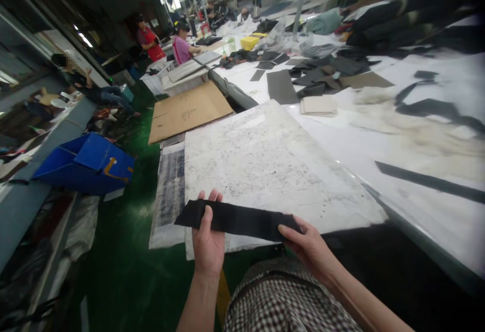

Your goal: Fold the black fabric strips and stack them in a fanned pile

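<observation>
A long strip of black fabric is stretched between my two hands, its left end cut at a slant. My left hand grips it near that end, thumb on top and fingers underneath. At the other end, my right hand pinches the strip between thumb and fingers. Beneath and beyond the strip lies a large white board with dark specks and scuffs over its surface.
A cardboard sheet lies beyond the board. To the right a long white table carries dark fabric pieces and a beige stack. A blue bin stands on the green floor at left. Several people are farther back.
</observation>
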The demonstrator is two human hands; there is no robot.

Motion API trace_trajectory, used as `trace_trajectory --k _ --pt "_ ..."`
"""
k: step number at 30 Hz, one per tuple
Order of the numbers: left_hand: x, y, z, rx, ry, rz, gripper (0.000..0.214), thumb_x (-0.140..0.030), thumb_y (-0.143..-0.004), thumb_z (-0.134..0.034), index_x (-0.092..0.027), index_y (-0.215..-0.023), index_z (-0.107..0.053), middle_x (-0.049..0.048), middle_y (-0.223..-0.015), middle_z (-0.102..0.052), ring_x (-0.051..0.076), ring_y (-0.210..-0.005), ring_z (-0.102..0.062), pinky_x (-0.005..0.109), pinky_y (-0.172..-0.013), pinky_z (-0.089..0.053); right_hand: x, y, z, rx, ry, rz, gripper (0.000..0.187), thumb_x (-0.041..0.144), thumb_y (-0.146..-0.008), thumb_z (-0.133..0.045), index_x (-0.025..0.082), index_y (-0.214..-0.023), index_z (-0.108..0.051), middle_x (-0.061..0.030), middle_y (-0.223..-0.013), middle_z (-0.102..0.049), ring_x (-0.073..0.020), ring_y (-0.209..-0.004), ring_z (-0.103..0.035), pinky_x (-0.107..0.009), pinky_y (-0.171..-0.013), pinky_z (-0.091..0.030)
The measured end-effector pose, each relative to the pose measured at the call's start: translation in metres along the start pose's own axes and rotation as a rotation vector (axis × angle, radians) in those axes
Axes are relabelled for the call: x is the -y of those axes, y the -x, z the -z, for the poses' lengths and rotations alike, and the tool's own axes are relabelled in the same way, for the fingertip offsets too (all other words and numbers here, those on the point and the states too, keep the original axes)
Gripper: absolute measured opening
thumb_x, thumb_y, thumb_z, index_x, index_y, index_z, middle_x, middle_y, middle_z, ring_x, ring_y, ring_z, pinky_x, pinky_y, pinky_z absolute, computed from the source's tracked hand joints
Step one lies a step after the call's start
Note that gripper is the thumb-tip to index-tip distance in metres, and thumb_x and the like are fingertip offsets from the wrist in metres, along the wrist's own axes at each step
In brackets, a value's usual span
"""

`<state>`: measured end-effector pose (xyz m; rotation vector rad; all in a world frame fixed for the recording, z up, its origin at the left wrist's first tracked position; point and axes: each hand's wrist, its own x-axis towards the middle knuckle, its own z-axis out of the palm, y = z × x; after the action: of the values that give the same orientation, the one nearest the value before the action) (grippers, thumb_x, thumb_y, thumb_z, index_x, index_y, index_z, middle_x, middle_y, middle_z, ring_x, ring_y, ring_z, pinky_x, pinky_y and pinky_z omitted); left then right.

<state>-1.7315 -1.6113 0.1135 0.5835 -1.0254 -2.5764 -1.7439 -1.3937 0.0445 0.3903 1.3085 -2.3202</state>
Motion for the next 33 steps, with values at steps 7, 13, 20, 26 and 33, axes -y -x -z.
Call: trace_trajectory --k 7,13,20,26,33 --pt "0.000 -0.001 -0.006 0.159 -0.159 -0.026 0.050 -0.023 -0.090 -0.068 -0.031 -0.137 -0.055 0.0113 -0.141 -0.059 0.030 -0.131 -0.056 0.054 -0.109 -0.045 0.007 -0.008 0.018 0.413 0.206 -0.184 0.051 0.035 -0.072 -0.083 0.027 -0.120 -0.068 -0.0053 -0.112 -0.071 -0.0246 -0.097 -0.067 -0.036 -0.087 -0.052" --pt "0.004 -0.001 -0.020 0.260 -0.239 0.038 0.046 -0.025 -0.092 -0.065 -0.026 -0.137 -0.055 0.0125 -0.138 -0.062 0.030 -0.125 -0.060 0.056 -0.109 -0.045 0.019 -0.026 0.017 0.623 0.370 -0.291 0.055 0.038 -0.073 -0.082 0.021 -0.122 -0.066 -0.0048 -0.102 -0.072 -0.0200 -0.086 -0.066 -0.030 -0.075 -0.051" --pt "0.001 0.017 -0.036 0.866 -0.768 -0.327 0.039 -0.019 -0.098 -0.053 -0.033 -0.134 -0.059 0.0069 -0.139 -0.062 0.025 -0.127 -0.059 0.048 -0.108 -0.048 0.017 -0.050 0.010 0.644 0.486 -0.104 0.033 0.038 -0.075 -0.081 0.019 -0.100 -0.073 -0.0032 -0.094 -0.072 -0.0214 -0.087 -0.066 -0.035 -0.082 -0.053" --pt "-0.001 0.016 -0.042 1.214 -1.165 -0.910 0.038 -0.014 -0.100 -0.048 -0.023 -0.136 -0.057 0.0099 -0.131 -0.067 0.025 -0.134 -0.053 0.057 -0.118 -0.031 0.024 -0.070 0.017 0.355 0.525 0.519 0.016 0.033 -0.080 -0.078 0.026 -0.093 -0.074 -0.0060 -0.120 -0.067 -0.0251 -0.114 -0.060 -0.046 -0.101 -0.046" --pt "0.007 0.031 -0.044 1.183 -1.149 -0.928 0.034 -0.018 -0.098 -0.056 -0.020 -0.131 -0.057 0.0060 -0.110 -0.077 0.023 -0.123 -0.063 0.052 -0.118 -0.035 0.037 -0.079 0.024 0.188 0.607 0.770 0.013 0.029 -0.084 -0.076 0.030 -0.096 -0.075 -0.0053 -0.123 -0.065 -0.0241 -0.118 -0.056 -0.046 -0.103 -0.045"
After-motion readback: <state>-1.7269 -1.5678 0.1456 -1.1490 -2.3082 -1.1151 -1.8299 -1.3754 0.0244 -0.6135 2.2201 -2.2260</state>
